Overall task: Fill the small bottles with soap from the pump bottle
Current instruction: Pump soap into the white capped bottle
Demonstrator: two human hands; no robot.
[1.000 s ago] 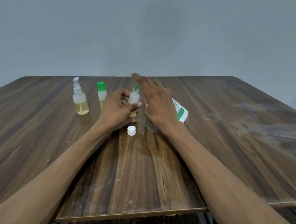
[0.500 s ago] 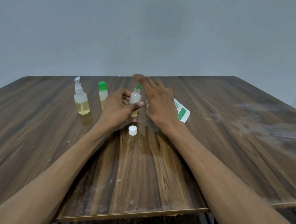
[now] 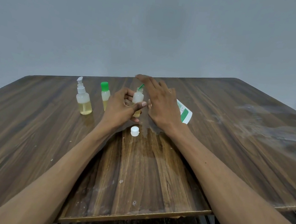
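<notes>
My left hand (image 3: 123,106) grips a small uncapped bottle (image 3: 138,97) that stands on the wooden table (image 3: 25,132), with yellow soap at its bottom. A green spout (image 3: 141,86) points at its mouth. My right hand (image 3: 161,102) lies with straight fingers over the green and white pump bottle (image 3: 185,113), pressing on it; most of that bottle is hidden behind the hand. A loose white cap (image 3: 134,130) lies just in front of my hands. A small green-capped bottle (image 3: 104,95) stands to the left.
A small clear spray bottle (image 3: 83,100) with yellow liquid stands at the far left of the group. The table's near edge (image 3: 137,215) is chipped, and a dark floor shows below it. A whitish smear marks the table's right side (image 3: 276,123).
Hardly anything has moved; my right hand has shifted very slightly over the pump bottle while my left hand keeps its grip on the small bottle.
</notes>
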